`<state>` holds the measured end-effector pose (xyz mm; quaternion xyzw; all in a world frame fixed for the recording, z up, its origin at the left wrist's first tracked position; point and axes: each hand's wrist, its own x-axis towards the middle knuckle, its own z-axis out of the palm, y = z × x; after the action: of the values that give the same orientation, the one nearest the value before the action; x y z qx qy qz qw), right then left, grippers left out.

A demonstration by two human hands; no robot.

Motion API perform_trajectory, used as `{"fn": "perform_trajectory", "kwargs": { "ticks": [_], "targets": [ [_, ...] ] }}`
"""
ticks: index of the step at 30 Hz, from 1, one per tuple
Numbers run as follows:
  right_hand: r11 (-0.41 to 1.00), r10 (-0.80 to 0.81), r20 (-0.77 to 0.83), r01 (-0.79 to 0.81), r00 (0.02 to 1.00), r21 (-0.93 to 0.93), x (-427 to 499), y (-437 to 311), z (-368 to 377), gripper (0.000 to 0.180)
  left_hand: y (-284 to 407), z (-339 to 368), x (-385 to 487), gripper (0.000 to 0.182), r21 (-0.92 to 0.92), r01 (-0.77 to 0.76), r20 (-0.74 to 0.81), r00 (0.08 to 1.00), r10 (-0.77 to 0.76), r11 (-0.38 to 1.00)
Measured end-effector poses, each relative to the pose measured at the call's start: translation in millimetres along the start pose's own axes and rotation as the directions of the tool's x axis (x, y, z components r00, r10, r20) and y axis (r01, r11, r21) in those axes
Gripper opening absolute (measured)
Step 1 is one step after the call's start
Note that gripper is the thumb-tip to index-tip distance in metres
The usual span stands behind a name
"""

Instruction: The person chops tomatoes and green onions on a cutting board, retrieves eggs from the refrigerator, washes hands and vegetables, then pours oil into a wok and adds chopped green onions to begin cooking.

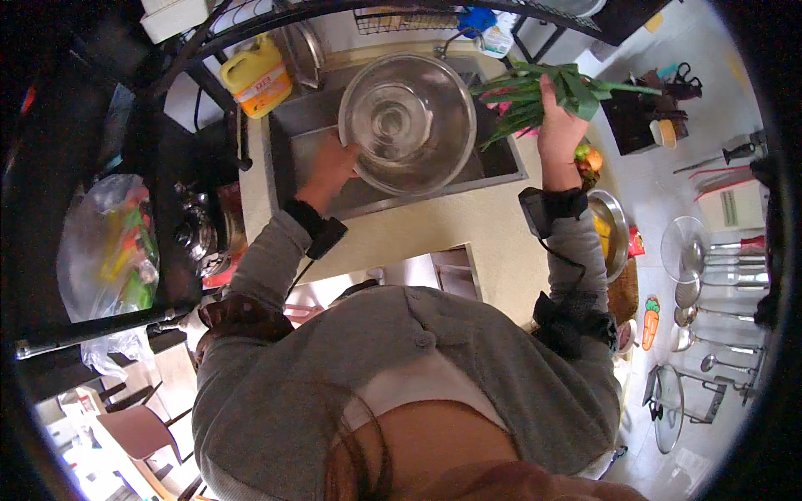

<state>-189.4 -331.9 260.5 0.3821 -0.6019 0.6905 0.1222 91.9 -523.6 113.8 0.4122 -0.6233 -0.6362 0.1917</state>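
A large shiny bowl (448, 144) is over the metal sink (369, 203), covering much of it. My left hand (329, 164) grips the bowl's left rim and is slightly blurred. To the right of the bowl, my right hand (559, 128) holds a bunch of long green leaves (579, 94), with the thumb laid across them. The leaves spread over the sink's right end. Something pink (527, 132) shows partly beneath them, too covered to name.
A yellow jug (260, 78) stands at the sink's left, with a faucet (442, 51) behind the bowl. Along the right counter are fruit (589, 160) and a metal basin (620, 216). Ladles (730, 313) hang on the right wall. A plastic bag of vegetables (113, 244) is at left.
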Motion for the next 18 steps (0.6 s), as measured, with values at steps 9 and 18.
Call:
{"fn": "perform_trajectory", "kwargs": {
  "ticks": [9,18],
  "targets": [
    [0.898,0.135,0.279,0.002,0.951,-0.44,-44,23,0,0.05,-4,101,-36,0.043,-0.171,0.135,0.398,0.916,-0.057,0.976],
    [0.715,0.595,0.28,-0.337,0.754,-0.612,-89,85,-63,0.103,-32,165,-51,0.046,-0.169,0.297,0.641,0.757,-0.124,0.94]
  ]
}}
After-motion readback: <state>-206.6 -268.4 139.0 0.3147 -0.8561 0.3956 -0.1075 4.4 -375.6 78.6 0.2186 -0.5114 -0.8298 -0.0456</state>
